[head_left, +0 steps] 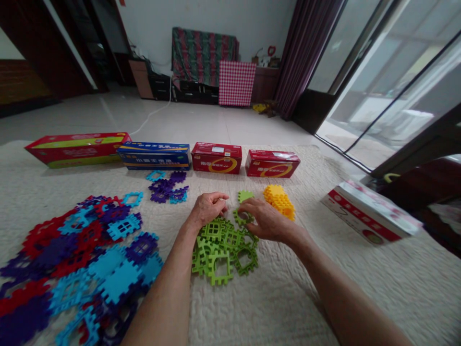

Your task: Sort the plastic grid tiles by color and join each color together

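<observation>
Both my hands rest over a pile of green interlocking square tiles (221,250) on a cream quilted cover (281,288). My left hand (208,207) is curled, fingers bent in at the pile's far edge. My right hand (264,218) pinches a green tile (242,217) at the top of the pile. One loose green tile (245,195) lies just beyond my fingers. A stack of yellow tiles (279,201) sits right of my right hand.
A big heap of red, blue and purple tiles (79,259) fills the left. A small purple and blue cluster (167,189) lies ahead. Several boxes (216,157) line the far edge, one white-red box (370,216) at right. Glass doors at right.
</observation>
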`<state>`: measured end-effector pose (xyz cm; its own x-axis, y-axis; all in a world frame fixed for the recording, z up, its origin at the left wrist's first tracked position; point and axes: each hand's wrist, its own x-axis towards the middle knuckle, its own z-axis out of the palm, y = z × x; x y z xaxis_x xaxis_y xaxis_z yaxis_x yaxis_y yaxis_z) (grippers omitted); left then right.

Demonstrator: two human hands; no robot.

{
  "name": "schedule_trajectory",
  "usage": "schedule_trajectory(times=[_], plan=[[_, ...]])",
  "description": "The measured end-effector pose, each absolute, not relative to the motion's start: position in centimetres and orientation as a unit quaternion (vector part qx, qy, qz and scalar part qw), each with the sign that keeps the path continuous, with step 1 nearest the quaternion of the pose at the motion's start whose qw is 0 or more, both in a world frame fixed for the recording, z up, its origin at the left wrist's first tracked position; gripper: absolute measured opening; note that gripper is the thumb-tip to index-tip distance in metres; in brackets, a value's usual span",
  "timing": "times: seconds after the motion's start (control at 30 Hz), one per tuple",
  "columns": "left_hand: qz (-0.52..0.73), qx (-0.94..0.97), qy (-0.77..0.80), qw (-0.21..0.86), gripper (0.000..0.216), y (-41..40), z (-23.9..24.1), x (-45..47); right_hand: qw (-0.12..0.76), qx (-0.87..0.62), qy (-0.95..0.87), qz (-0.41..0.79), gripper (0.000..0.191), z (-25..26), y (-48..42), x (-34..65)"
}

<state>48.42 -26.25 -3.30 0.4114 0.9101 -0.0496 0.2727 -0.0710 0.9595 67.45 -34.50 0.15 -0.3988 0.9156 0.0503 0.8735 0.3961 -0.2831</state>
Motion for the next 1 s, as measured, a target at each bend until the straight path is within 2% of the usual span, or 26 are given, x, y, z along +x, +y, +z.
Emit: schedule_trajectory(times=[0.23, 0.67, 0.87, 1.0], plan=[[0.328, 0.650, 0.464, 0.504, 0.034, -26.0, -3.8, 48.4, 0.142, -0.574, -0.800, 0.100, 0.045, 0.5, -34.3, 68.0], [0.330, 0.649, 0.461, 0.508, 0.035, -25.9, -4.0, 48.5, 0.098, -0.542, -0.827, 0.111, 0.038, -0.2, -34.1, 67.5], [0.328, 0.650, 0.461, 0.508, 0.034, -25.8, -4.2, 48.5, 0.121, -0.575, -0.808, 0.050, 0.047, 1.0, -33.0, 68.5], [0.329, 0.656, 0.460, 0.500, 0.033, -25.7, -4.3, 48.5, 0.081, -0.606, -0.791, 0.016, 0.049, 1.6, -30.8, 68.7]])
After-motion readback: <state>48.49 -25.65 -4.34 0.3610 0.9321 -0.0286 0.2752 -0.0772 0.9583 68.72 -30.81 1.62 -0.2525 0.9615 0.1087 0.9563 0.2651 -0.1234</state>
